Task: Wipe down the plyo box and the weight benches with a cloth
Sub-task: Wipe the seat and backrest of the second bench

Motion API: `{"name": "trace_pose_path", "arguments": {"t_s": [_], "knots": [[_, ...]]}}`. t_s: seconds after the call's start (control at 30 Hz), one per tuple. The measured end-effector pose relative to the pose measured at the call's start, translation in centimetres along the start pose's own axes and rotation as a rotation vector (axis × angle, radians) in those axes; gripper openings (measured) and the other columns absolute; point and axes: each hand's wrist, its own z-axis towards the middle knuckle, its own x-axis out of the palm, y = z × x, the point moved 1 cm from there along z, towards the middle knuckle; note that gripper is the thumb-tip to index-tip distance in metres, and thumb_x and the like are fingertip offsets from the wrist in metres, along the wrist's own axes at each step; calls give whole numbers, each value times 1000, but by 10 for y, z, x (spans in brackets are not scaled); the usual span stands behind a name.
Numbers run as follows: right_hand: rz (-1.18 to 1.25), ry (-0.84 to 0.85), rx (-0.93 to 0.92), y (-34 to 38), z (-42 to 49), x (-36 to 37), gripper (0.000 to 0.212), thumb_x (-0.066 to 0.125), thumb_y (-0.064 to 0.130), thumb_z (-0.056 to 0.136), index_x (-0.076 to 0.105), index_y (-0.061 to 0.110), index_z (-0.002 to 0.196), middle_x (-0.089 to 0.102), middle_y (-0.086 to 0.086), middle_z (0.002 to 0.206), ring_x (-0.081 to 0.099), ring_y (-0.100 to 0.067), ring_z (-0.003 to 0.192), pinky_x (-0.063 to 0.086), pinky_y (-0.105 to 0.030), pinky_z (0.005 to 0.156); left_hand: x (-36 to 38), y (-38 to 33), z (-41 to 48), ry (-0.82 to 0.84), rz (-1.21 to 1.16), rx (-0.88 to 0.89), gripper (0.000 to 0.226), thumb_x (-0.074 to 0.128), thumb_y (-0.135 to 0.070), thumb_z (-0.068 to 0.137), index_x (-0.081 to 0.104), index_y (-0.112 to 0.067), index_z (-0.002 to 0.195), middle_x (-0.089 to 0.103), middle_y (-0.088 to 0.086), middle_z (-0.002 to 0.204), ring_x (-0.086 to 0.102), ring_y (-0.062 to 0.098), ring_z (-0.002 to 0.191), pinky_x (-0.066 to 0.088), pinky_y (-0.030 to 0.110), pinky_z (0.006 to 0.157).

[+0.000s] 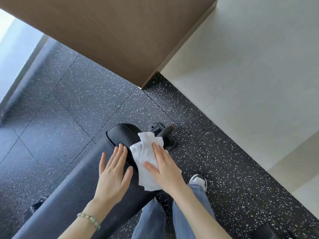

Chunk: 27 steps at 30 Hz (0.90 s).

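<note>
At the bench's far end: the white cloth (pixel 148 152) lies crumpled over the right edge of the black weight bench (pixel 74 183), where the long pad meets the rounded end pad (pixel 120 133).
Right hand: the right hand (pixel 164 168) lies flat on top of the cloth, fingers straight and close together, thumb spread to the left. It presses the cloth down and nothing is curled round it.
Left hand: the left hand (pixel 113 173) lies palm down on the bare pad just left of the cloth, fingers extended and slightly fanned, holding nothing. Fingertips reach the seam between the two pads.
Gap between hands: small; the left thumb is close to the cloth's edge, but contact cannot be confirmed.
Wrist: a green bead bracelet (pixel 89 219) sits on the left wrist.
Bench frame: a black metal foot (pixel 170 144) and a red-tipped handle (pixel 168 129) show past the end pad, partly behind the cloth.
Floor: black rubber tiles with white flecks (pixel 69 100).
Surroundings: a brown wood-grain panel (pixel 112 31) fills the upper middle; a pale wall (pixel 259 83) runs along the right.
Legs: blue jeans (pixel 151 219) and a white shoe (pixel 198 181) are visible right of the bench.
</note>
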Motion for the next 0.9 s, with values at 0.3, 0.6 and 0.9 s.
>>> {"name": "trace_pose_path", "arguments": {"t_s": [0.3, 0.6, 0.9], "knots": [[13, 44, 18, 32, 68, -3, 69, 35, 55, 95, 15, 19, 150, 26, -7, 153, 29, -25, 139, 32, -38, 108, 2, 4, 0, -7, -104, 30, 60, 31, -35, 91, 25, -18, 148, 21, -1, 153, 15, 14, 144, 4, 44, 116], [132, 100, 13, 25, 50, -11, 60, 35, 47, 98, 16, 24, 150, 19, 2, 157, 15, -10, 144, 16, -27, 116, -12, 20, 5, -64, -114, 127, 53, 29, -26, 92, 38, -14, 144, 35, -3, 149, 26, 10, 140, 8, 50, 114], [40, 151, -4, 72, 116, -14, 56, 31, 51, 97, 21, 31, 148, 26, 3, 154, 28, -19, 140, 31, -38, 106, -19, 31, 47, -186, -37, -43, 56, 19, -37, 96, 32, -13, 146, 23, -4, 153, 18, 12, 143, 1, 45, 116]]}}
